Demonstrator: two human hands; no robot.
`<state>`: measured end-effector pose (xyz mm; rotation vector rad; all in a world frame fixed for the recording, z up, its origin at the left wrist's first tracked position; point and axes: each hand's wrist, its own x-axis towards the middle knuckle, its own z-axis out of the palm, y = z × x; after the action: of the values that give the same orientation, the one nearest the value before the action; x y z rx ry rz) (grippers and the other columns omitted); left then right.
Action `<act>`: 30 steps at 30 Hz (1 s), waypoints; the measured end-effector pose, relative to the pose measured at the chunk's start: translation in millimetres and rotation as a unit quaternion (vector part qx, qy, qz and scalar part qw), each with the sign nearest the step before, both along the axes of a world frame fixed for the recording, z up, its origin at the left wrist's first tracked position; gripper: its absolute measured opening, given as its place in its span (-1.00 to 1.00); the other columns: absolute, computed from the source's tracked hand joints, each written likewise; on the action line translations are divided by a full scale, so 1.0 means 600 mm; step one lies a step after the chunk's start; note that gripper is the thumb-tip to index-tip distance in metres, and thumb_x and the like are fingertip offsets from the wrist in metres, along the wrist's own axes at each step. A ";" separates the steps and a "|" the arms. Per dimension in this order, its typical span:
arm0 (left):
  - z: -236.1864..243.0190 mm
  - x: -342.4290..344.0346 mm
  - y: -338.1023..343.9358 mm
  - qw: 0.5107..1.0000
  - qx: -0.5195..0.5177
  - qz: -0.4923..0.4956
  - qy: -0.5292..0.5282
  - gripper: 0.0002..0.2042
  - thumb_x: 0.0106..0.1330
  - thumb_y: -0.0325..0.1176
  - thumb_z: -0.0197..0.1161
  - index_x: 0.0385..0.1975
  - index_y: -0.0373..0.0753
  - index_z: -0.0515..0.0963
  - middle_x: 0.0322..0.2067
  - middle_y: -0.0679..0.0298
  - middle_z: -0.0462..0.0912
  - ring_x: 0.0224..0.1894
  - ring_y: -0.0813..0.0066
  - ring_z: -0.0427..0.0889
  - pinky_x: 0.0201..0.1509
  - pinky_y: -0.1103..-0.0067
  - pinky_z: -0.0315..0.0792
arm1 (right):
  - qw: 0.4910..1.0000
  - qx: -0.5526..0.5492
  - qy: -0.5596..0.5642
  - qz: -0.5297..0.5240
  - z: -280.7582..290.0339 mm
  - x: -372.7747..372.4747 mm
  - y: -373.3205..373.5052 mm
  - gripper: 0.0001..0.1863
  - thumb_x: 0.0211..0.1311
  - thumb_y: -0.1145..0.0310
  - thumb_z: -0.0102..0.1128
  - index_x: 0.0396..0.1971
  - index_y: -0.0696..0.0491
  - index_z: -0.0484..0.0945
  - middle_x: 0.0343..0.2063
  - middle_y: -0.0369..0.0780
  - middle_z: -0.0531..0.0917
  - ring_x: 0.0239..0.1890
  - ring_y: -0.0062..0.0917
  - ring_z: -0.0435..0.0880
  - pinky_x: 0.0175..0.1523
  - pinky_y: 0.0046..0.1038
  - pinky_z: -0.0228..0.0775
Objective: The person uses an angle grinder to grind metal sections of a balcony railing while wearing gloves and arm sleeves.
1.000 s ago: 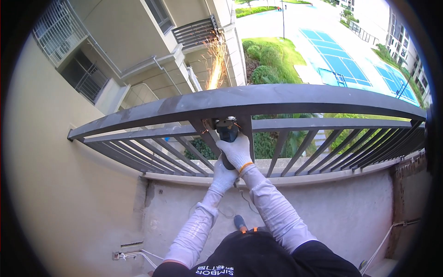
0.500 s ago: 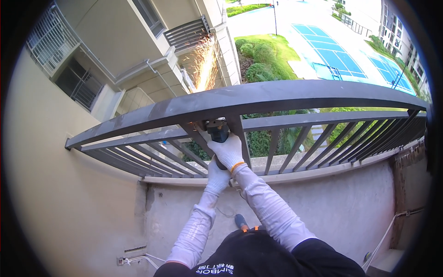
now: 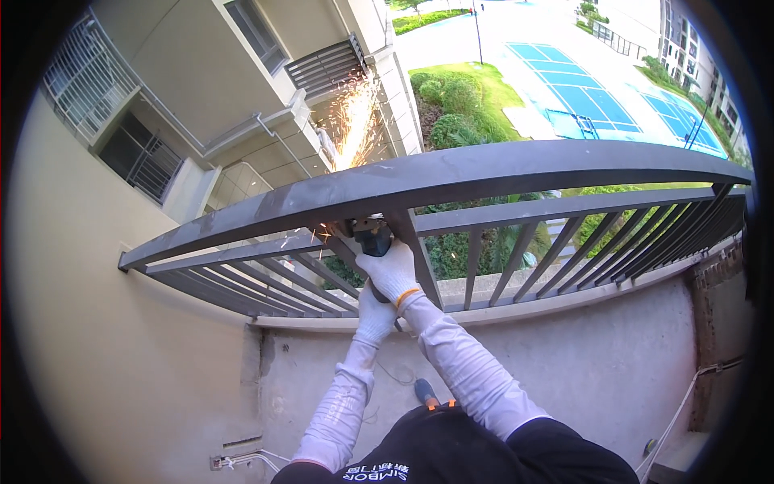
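An angle grinder [image 3: 374,237] is running against the underside of the dark grey metal railing [image 3: 451,173], between two posts below the top rail. My right hand [image 3: 390,273], in a white knit glove with an orange cuff, wraps around the grinder's body just behind its head. Lower down, my left hand [image 3: 375,313], gloved in white too, is closed on the rear of the tool. Bright sparks [image 3: 355,121] spray up and away beyond the top rail, and a few fly off left of the grinder head. The rail and posts hide the grinder's disc.
A beige wall [image 3: 121,323] rises at the left. Behind the railing are a neighbouring balcony [image 3: 326,68], shrubs [image 3: 459,97] and blue sports courts [image 3: 576,89] far below. Concrete floor [image 3: 548,355] lies under me. Loose cables [image 3: 246,458] lie at lower left, with a white pipe [image 3: 677,419] at right.
The grinder and both hands have shifted slightly left relative to the posts. Small sparks now show beside the grinder head below the top rail. My grip is unchanged.
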<state>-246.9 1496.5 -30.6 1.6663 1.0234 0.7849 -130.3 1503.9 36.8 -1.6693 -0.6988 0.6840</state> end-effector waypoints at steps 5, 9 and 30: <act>0.007 0.002 -0.003 1.000 0.022 -0.006 -0.001 -0.43 0.25 -0.45 0.59 0.25 -0.44 0.54 0.09 0.01 0.79 0.13 0.28 0.76 0.22 0.39 0.63 | 1.000 -0.001 -0.001 0.002 0.005 0.002 -0.005 -0.31 -0.07 0.02 0.56 -0.07 0.31 0.71 -0.14 0.19 0.82 0.01 0.06 0.84 0.17 -0.16 0.69; 0.004 0.000 0.001 1.000 0.031 -0.001 -0.001 -0.42 0.24 -0.42 0.60 0.24 -0.44 0.55 0.08 -0.01 0.79 0.13 0.28 0.77 0.22 0.38 0.63 | 1.000 0.005 -0.002 0.002 0.010 0.000 -0.006 -0.31 -0.07 0.02 0.57 -0.07 0.31 0.71 -0.14 0.19 0.82 0.01 0.06 0.84 0.18 -0.16 0.69; -0.003 -0.004 0.003 0.999 0.029 0.012 0.005 -0.46 0.25 -0.45 0.61 0.22 -0.41 0.59 0.08 0.05 0.80 0.12 0.28 0.76 0.23 0.37 0.62 | 1.000 -0.003 0.014 0.010 0.013 0.002 -0.004 -0.33 -0.08 0.03 0.57 -0.07 0.29 0.74 -0.15 0.19 0.83 0.02 0.05 0.84 0.19 -0.17 0.68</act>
<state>-249.2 1498.3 -32.7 1.7125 1.0379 0.8289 -129.1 1501.5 44.4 -1.6580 -0.6952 0.7220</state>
